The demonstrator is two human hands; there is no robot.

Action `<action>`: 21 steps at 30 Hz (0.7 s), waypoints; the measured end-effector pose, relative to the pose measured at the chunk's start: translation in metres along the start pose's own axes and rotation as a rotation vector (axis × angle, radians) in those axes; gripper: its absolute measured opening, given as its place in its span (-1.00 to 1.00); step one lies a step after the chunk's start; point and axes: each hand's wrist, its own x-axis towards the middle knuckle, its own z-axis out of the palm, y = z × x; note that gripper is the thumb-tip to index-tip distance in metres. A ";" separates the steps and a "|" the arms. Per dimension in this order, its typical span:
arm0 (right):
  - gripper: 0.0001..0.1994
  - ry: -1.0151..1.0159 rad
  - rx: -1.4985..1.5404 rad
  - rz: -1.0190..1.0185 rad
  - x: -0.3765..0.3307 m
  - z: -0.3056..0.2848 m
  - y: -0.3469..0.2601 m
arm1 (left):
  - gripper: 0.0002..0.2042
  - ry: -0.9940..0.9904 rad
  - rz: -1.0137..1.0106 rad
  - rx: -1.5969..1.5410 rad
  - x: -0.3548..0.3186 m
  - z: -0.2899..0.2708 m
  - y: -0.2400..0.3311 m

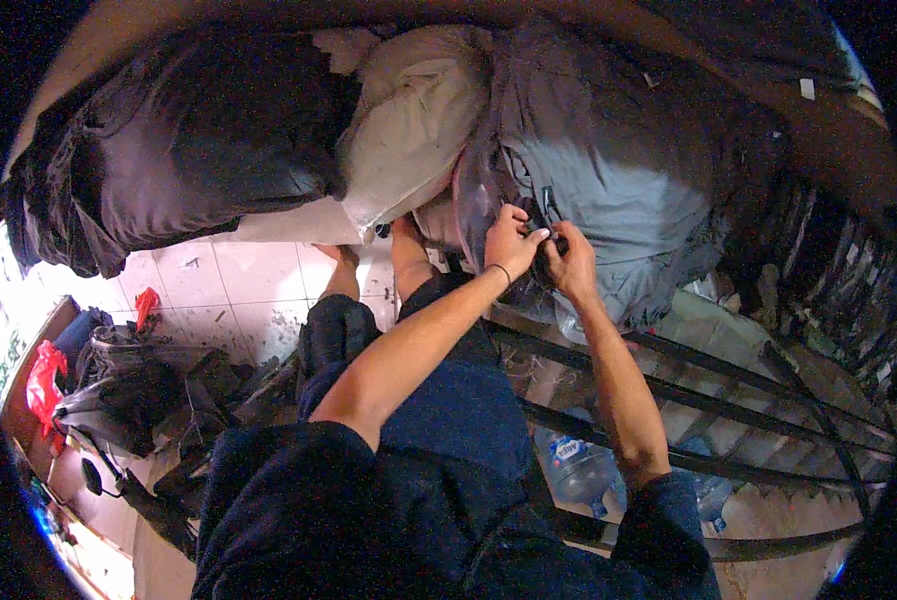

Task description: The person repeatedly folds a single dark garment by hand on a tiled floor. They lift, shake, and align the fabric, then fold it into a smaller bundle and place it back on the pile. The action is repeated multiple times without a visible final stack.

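Observation:
Over the front of a large bundle of grey cloth [608, 180], my two hands work close together. My left hand [513, 245] is closed, thumb and fingertips pinched toward the right. Beside it, my right hand [570, 262] is closed too, its fingertips nearly meeting the left ones. Between them runs a narrow dark strip [543, 212], lying against the grey cloth; whether it is a tie, a strap or a cloth edge cannot be made out. Both hands appear to pinch it, and their fingers partly hide it.
Left of the grey bundle lean a pale sack [413, 110] and a big black bundle [218, 140]. Dark metal rails [688, 400] cross at my right, with a large clear water bottle [580, 470] below. A motorbike [118, 480] and red plastic bag [46, 385] are at lower left.

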 end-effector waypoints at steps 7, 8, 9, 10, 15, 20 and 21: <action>-0.76 0.535 1.053 0.601 0.023 -0.091 0.016 | -0.72 0.098 0.178 0.137 -0.012 -0.013 -0.003; -0.79 0.562 0.948 0.449 0.029 -0.103 0.007 | -0.72 0.096 0.200 0.080 -0.014 -0.008 0.001; -0.78 0.535 0.613 0.346 0.028 -0.116 -0.003 | -0.67 0.105 0.199 0.158 -0.016 -0.005 0.005; -0.75 0.490 0.262 0.254 0.026 -0.129 -0.011 | -0.64 0.101 0.141 0.167 -0.017 0.002 0.011; -0.64 0.406 0.005 -0.081 0.019 -0.153 -0.032 | -0.59 -0.070 -0.004 0.302 -0.015 0.034 0.049; -0.67 -0.019 -0.206 -0.122 0.007 -0.154 -0.031 | -0.59 0.091 0.144 -0.124 0.025 0.036 0.079; -0.70 -0.049 -0.141 -0.188 0.002 -0.150 -0.035 | -0.47 0.029 0.053 -0.143 0.043 0.028 0.084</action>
